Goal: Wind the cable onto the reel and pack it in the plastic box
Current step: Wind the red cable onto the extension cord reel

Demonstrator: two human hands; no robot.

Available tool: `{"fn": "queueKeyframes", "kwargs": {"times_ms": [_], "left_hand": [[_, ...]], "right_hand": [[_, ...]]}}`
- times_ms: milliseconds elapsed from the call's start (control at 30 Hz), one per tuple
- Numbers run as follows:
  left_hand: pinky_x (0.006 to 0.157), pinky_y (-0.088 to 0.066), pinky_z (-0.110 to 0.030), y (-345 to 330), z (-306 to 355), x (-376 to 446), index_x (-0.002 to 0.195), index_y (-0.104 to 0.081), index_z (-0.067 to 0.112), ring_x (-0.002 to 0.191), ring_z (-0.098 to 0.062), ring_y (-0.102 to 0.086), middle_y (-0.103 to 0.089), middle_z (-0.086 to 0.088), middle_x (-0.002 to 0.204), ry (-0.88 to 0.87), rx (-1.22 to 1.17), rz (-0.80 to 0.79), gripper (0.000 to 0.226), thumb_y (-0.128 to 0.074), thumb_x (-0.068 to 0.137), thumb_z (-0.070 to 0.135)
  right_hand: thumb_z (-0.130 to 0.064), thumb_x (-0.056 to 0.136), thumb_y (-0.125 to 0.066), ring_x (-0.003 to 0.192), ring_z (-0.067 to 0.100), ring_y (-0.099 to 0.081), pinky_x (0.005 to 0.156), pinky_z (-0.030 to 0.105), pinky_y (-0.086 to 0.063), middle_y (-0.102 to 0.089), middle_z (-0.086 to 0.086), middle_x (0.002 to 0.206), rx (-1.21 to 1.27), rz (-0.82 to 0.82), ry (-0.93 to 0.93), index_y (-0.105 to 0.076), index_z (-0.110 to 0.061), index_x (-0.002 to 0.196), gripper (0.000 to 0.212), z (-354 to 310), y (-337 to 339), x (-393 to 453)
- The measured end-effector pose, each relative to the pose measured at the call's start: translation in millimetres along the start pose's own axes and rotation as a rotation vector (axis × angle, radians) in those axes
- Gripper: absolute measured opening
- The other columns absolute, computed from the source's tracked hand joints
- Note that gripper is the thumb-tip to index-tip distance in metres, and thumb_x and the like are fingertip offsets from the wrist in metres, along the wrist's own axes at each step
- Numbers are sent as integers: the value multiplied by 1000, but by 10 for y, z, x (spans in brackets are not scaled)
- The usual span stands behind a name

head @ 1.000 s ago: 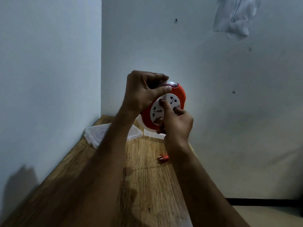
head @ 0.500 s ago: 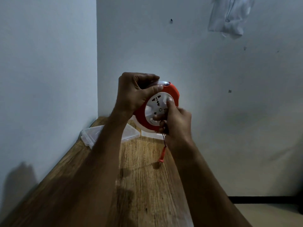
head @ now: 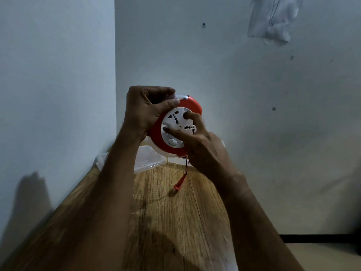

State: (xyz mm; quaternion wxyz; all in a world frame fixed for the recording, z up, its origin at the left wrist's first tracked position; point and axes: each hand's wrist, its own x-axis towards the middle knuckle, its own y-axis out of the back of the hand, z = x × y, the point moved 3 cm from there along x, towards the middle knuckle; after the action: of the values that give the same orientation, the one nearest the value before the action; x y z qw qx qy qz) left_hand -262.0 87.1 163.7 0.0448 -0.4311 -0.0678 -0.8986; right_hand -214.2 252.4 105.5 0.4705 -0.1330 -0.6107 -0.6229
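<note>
The reel is held mid-frame above the surface. The left hand grips its upper rim; the right hand presses fingertips on its white face. A short cable hangs below with its plug. The clear box lies behind.

There are two bare hands, a left hand and a right hand. There is one round red and white cable reel, one thin dark cable with one small red plug, one clear plastic box, one brown wooden table and one see-through plastic bag on the wall.
</note>
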Motion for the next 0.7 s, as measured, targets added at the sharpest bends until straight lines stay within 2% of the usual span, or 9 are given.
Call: {"fn": "queueKeyframes", "kwargs": {"times_ms": [100,200,267,433,633,700], "left_hand": [[80,-62,-27,-11,25,-8,112,-75,14,91,-9,-75,-76,0,108,0,6,-24,34,-81,81,26],[78,-61,-22,-53,54,-15,112,-75,13,90,-6,-74,-76,0,108,-9,0,-60,34,-80,81,26],[81,-61,-25,-72,65,-13,113,-74,13,92,-8,-75,-76,0,108,-21,5,-77,35,-80,81,26],[86,-61,-30,-95,72,-8,113,-75,14,94,-8,-74,-76,0,109,-40,29,-88,37,-82,80,28],[86,-58,-19,-140,80,-7,113,-75,11,94,-4,-73,-77,-2,109,-84,67,-106,38,-82,80,27],[87,-59,-22,-143,81,-9,113,-75,11,95,-5,-73,-77,-2,109,-92,76,-109,38,-82,80,28]], "right_hand": [[-18,80,-84,87,31,-72,70,33,-63,-39,22,147,-42,30,-25,-48,-36,146,76,-4,-53,-14],[-26,77,-87,88,35,-72,70,39,-64,-53,25,134,-37,112,-65,-61,-31,136,65,-27,-11,-12],[-29,76,-87,84,36,-72,67,40,-63,-59,25,124,-40,169,-87,-67,-29,130,57,-61,40,-23],[-26,75,-84,70,31,-68,61,37,-61,-65,23,104,23,248,-157,-68,-22,129,57,-93,100,-42],[-25,73,-85,76,26,-72,72,29,-59,-74,18,96,181,327,-236,-70,-11,124,55,-108,99,-52],[-27,73,-86,73,21,-73,74,26,-59,-76,13,95,233,370,-256,-70,-8,121,54,-124,91,-44]]}}
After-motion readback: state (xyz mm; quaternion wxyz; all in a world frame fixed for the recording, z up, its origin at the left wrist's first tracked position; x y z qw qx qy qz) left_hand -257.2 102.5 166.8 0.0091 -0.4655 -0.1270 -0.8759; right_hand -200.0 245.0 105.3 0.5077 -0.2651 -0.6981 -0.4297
